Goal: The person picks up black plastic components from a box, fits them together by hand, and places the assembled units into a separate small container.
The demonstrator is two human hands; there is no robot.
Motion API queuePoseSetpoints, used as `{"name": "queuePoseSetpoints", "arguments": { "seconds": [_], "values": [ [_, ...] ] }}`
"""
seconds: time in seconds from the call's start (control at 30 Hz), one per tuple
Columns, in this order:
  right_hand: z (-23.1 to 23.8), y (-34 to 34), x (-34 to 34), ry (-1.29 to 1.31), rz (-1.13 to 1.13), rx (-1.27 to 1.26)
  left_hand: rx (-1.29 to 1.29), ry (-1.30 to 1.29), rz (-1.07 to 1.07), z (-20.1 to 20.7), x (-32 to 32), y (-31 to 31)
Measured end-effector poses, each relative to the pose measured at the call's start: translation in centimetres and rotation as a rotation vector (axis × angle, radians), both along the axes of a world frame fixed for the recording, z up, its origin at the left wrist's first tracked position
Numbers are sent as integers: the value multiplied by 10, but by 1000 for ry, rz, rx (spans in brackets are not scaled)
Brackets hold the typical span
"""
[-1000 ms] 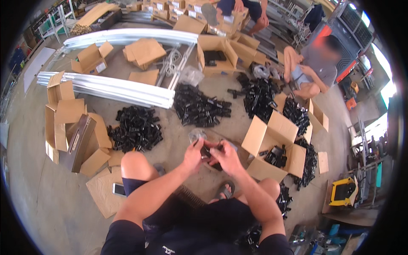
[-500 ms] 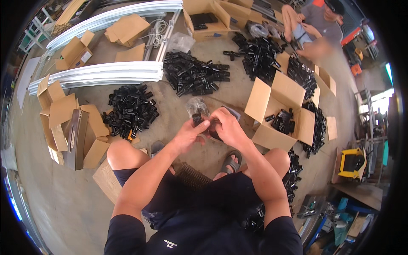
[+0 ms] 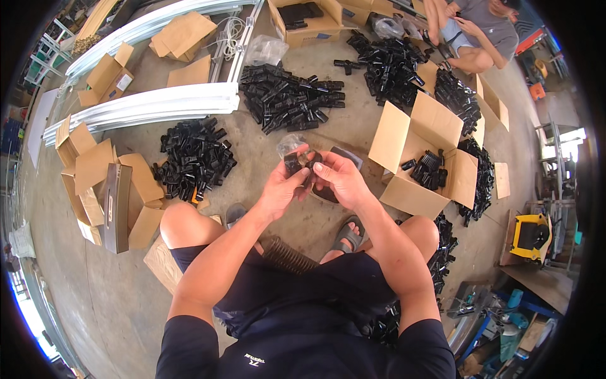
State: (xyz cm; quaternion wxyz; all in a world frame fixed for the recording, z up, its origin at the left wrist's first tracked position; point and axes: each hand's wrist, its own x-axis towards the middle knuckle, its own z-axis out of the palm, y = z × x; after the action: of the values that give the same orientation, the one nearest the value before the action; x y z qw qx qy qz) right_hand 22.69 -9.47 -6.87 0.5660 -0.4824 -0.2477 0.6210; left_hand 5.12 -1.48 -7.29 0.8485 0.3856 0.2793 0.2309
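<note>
Both hands are closed around a black pipe fitting (image 3: pixel 293 164) in front of me, between my knees. My left hand (image 3: pixel 282 188) grips its left side with the thumb on top. My right hand (image 3: pixel 339 180) pinches the right side, thumb and fingers pressed near a dark ring-like end; whether this is one piece or two, I cannot tell. A clear plastic bag (image 3: pixel 290 144) lies just beyond the fingers. Partly hidden by my right hand is a dark container (image 3: pixel 348 155) on the floor.
Piles of black fittings lie at left (image 3: pixel 196 155), ahead (image 3: pixel 287 98) and far right (image 3: pixel 391 69). An open cardboard box (image 3: pixel 413 194) holding more fittings stands at right. Cut-open cartons (image 3: pixel 142 230) and white metal profiles (image 3: pixel 145 110) lie left. Another person (image 3: pixel 483 38) sits at far right.
My right hand has turned, its thumb now facing up on the fitting, and the fitting is more exposed between both hands. The view has shifted slightly.
</note>
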Motion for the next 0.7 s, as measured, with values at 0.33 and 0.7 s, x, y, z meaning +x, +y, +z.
{"name": "queuePoseSetpoints", "arguments": {
  "seconds": [0.33, 0.7],
  "values": [
    [25, 9, -3, -277, -112, 27, -45, -73, 69, -30, -5, 9],
    [29, 3, -20, -337, -117, 154, 378, 51, 42, -6, -3, -1]
  ]
}}
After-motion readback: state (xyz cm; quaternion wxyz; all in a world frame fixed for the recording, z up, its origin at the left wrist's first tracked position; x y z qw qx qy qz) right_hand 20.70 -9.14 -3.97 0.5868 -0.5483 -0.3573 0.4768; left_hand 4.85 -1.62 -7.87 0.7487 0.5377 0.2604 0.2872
